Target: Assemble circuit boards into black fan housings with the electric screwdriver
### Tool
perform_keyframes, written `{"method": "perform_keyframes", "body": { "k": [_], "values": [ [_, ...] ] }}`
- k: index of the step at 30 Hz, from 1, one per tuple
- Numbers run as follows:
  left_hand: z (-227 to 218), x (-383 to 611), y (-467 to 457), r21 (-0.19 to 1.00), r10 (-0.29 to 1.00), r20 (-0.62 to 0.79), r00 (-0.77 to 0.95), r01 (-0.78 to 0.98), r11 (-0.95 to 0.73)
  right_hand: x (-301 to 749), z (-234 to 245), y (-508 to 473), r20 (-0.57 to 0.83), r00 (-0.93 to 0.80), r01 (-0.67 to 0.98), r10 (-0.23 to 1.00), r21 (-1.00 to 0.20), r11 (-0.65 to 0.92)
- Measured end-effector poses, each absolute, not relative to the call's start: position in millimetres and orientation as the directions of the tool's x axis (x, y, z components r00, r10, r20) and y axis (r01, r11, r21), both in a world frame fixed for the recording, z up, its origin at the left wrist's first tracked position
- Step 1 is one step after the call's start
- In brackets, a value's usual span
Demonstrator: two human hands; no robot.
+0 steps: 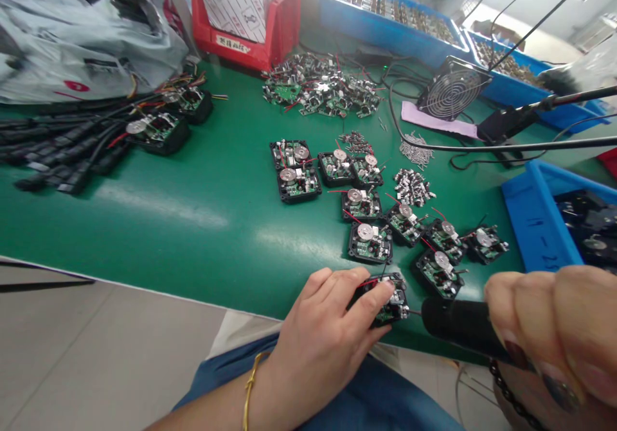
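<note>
My left hand wraps over a small black housing with a green circuit board at the table's front edge, its fingers across the top. In my right hand, gripped in a fist, is a black electric screwdriver lying nearly level. Its thin bit meets the right side of the housing; the exact contact is too small to make out. Just behind stand several similar housings with round metal discs, among them one housing beyond my left fingers and another housing above the screwdriver.
Loose circuit boards form a heap at the back, near small piles of screws and metal parts. A red bin, blue trays and a small fan stand behind. A blue crate is at right, cabled units at left.
</note>
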State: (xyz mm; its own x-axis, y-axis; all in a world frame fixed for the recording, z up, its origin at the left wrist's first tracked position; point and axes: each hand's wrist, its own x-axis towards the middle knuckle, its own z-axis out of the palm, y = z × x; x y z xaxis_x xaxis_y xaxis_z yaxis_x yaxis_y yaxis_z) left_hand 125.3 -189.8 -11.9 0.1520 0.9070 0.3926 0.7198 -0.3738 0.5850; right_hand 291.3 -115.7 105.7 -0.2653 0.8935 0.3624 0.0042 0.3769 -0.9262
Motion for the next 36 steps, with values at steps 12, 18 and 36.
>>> {"method": "perform_keyframes", "body": {
  "k": [12,18,36],
  "values": [
    [-8.6,123.7,-188.0,0.584,0.908,0.39,0.151,0.723,-0.37,267.9,110.3,-118.5,0.44,-0.131,-0.007,0.889,-0.897,0.443],
    [-9.9,124.3,-188.4,0.597,0.915,0.376,0.146,0.717,-0.36,277.7,105.0,-123.1,0.374,-0.254,-0.104,0.892,-0.927,0.36],
    [-9.4,126.2,-188.5,0.6,0.916,0.38,0.132,0.718,-0.352,290.8,103.2,-122.0,0.344,-0.08,-0.153,0.936,-0.932,0.329]
  ]
}}
